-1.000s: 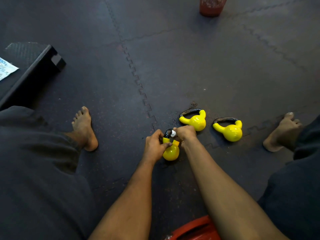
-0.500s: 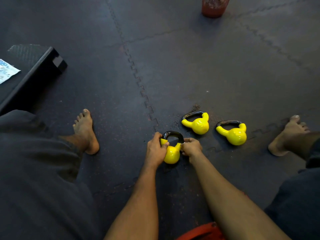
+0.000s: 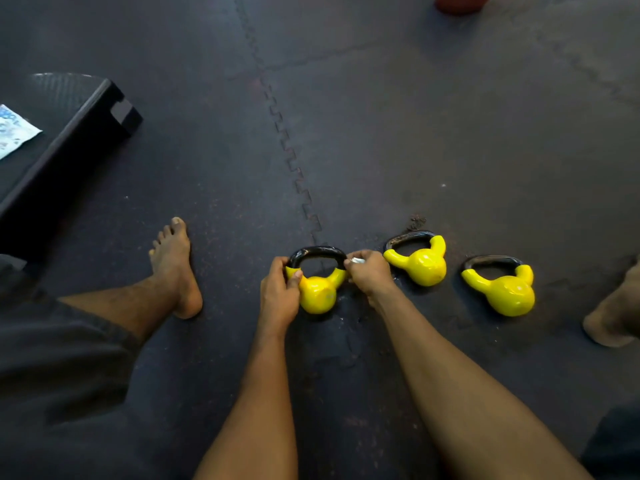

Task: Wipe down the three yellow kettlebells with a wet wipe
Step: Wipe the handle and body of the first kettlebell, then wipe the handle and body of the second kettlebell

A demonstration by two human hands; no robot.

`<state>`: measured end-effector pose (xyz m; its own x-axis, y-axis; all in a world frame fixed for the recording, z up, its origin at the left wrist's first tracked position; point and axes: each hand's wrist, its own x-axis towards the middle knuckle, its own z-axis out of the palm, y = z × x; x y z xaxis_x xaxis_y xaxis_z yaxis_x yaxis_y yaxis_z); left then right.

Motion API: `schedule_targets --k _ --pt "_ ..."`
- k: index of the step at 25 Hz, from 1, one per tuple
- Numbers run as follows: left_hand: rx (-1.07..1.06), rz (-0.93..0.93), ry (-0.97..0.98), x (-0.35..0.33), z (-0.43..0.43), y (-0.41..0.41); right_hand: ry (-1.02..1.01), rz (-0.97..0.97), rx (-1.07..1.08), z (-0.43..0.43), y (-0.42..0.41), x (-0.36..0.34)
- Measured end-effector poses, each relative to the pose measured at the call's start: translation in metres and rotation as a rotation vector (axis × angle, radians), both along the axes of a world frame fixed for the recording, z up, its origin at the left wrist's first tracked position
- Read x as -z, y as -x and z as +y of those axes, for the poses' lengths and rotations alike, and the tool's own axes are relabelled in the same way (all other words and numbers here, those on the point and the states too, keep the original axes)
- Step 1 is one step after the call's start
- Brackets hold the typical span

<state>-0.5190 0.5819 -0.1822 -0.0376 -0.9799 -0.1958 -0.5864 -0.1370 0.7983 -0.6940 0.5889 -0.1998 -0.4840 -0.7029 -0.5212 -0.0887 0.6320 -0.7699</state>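
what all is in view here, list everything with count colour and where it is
kettlebells: three, yellow with black handles, in a row on the floor; left one held, middle one, right one
wet wipe: one, white, bunched in the right hand at the left kettlebell's handle
step platform: one, black, far left
printed packet: one, white and blue, on the platform
container: one, red, top edge, cut off
floor mats: dark interlocking tiles
left hand: grips left kettlebell
right hand: holds wipe
bare feet: two, left foot, right foot
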Motion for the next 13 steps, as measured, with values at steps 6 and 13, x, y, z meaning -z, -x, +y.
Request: schedule_targets --k 6,13 --pt "-0.229 0.059 -0.155 0.029 -0.066 -0.021 0.088 -0.057 -0.132 -0.044 -0.039 -0.004" --pt "-0.21 -0.214 -0.187 0.023 -0.065 -0.019 0.194 -0.199 0.006 -0.006 -0.026 -0.013"
